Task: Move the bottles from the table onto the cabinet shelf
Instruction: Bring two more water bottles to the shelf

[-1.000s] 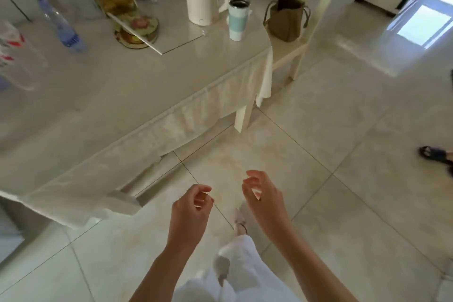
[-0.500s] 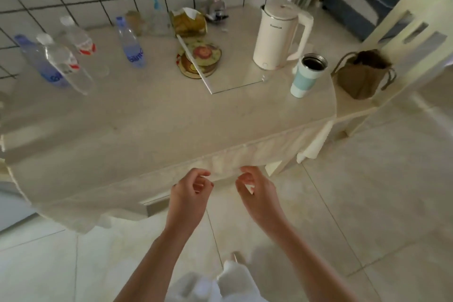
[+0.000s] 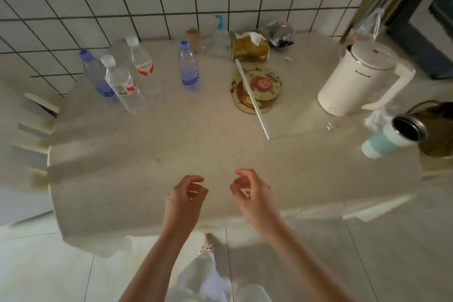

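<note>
The head view, the only one, looks down on a cloth-covered counter (image 3: 171, 144) set against a tiled wall. Four water bottles stand in the upper left of the frame: a blue-capped one (image 3: 96, 77) furthest left, a white-capped one (image 3: 123, 86) touching it in front, another white-capped one (image 3: 140, 57) behind near the wall, and a second blue-capped one (image 3: 188, 67) apart toward the centre. A kettle (image 3: 353, 78) and a tumbler (image 3: 392, 137) sit at the right edge. Both hands hover low at centre frame over the counter's near edge, well apart from the bottles. The left hand (image 3: 183, 197) has its fingers (image 3: 196, 179) loosely curled and holds nothing; the right hand (image 3: 255, 193) is likewise half-curled and empty. No cabinet shelf is in sight. This looks like the reach stage, with no bottle yet picked up. The next move likely calls for stretching across the counter toward the upper left, spreading the fingers around a bottle's body, perhaps one per hand, and taking care not to topple the two that touch.
</note>
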Demonstrator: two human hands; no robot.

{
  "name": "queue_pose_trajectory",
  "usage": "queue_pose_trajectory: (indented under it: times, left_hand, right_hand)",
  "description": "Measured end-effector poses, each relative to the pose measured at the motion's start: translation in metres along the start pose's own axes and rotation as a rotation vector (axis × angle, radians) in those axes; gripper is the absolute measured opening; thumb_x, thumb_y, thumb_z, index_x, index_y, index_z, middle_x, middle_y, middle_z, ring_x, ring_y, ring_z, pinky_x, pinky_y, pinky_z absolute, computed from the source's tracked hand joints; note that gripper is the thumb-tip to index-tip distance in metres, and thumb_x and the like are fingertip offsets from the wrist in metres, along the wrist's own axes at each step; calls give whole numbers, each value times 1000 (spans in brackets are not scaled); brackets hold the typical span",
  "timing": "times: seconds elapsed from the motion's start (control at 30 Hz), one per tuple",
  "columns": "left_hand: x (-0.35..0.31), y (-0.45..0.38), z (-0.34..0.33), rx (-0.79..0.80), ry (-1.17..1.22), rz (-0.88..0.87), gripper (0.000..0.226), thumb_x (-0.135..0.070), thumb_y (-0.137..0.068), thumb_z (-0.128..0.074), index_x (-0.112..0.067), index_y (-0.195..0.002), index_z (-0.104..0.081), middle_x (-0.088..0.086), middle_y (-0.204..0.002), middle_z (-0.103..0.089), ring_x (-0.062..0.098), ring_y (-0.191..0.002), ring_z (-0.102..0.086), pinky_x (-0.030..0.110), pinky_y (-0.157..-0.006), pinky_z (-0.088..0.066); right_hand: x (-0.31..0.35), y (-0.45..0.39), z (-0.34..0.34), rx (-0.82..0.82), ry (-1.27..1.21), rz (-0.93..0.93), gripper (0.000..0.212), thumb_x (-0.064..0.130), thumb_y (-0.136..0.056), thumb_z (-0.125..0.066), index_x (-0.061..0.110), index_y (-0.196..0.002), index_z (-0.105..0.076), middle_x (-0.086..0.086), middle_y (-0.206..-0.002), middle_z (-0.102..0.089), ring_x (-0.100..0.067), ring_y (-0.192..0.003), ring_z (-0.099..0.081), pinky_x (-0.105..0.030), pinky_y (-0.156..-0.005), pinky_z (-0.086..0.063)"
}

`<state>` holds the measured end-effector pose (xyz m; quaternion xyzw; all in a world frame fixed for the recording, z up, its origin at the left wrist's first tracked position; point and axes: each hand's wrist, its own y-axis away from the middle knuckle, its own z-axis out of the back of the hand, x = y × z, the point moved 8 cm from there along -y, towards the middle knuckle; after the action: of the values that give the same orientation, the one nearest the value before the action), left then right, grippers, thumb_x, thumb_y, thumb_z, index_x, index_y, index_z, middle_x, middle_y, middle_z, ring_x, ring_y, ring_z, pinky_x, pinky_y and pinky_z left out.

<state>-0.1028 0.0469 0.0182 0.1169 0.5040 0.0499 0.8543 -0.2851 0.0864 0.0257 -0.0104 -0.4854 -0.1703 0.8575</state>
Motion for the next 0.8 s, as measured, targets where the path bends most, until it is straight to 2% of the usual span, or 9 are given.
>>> queue_pose_trajectory:
  times: [0.1,0.2,0.27,0.33,0.37,0.43,0.5,0.7,0.8]
  left_hand:
    - [-8,-53,17,-10,1,-30,32,-5,-84,-63,-37,-87,-61,-5,-80,-72,15,-75,-69,31,-70,-54]
    - [-20,-101,31,-44,-28,-56,25,0,-83,-65,-20,-98,-66,-6,-86,-70,5,-74,-65,8,-64,-45]
    - [-27,-131,40,-79,-28,-42,26,2,-82,-66,-11,-105,-66,-3,-95,-69,3,-73,-63,0,-61,-40]
    - [-32,-160,48,-110,-8,-15,31,0,-83,-66,-9,-112,-63,0,-107,-67,11,-82,-65,4,-66,-42]
    - [-34,-174,51,-124,2,-4,34,-3,-83,-67,-9,-116,-61,1,-113,-66,15,-90,-66,12,-73,-44]
    - [-38,-203,57,-159,20,25,42,-9,-84,-68,-11,-124,-57,2,-124,-63,19,-107,-63,24,-86,-45]
    - [-43,-233,63,-205,35,65,51,-15,-85,-69,-12,-132,-50,2,-133,-57,20,-118,-58,29,-96,-44]
    - [-39,-305,71,-309,101,259,83,-25,-82,-72,-12,-150,-27,11,-150,-41,26,-136,-41,36,-111,-35]
    - [-35,-332,72,-356,147,336,95,-27,-82,-73,-13,-154,-11,14,-154,-33,29,-139,-36,39,-113,-32]
  right_hand:
    - [23,-51,-18,8,20,21,34,21,-85,-68,15,-117,-56,2,-95,-67,-15,-93,-64,-34,-86,-52]
    - [44,-95,-36,38,20,40,37,22,-85,-68,13,-119,-55,0,-99,-67,-15,-95,-63,-31,-87,-52]
    - [54,-120,-46,52,5,37,39,23,-86,-68,14,-121,-54,1,-103,-66,-13,-97,-61,-25,-85,-50]
    - [63,-144,-52,60,-12,28,40,24,-86,-67,15,-123,-53,2,-103,-64,-11,-96,-60,-17,-81,-45]
    - [67,-156,-54,58,-17,28,41,24,-86,-68,14,-123,-52,2,-103,-64,-11,-96,-59,-15,-80,-44]
    - [74,-183,-57,54,-24,20,44,26,-86,-68,14,-124,-51,2,-105,-62,-11,-97,-58,-17,-81,-43]
    - [80,-215,-59,55,-26,5,48,28,-85,-69,13,-126,-49,-1,-109,-61,-13,-99,-57,-20,-82,-45]
    - [88,-306,-63,69,-6,-64,67,34,-80,-73,7,-133,-42,-8,-117,-57,-23,-108,-57,-37,-93,-47]
    - [89,-349,-70,102,-15,-109,76,37,-79,-74,10,-138,-34,-8,-125,-52,-24,-114,-54,-33,-94,-45]
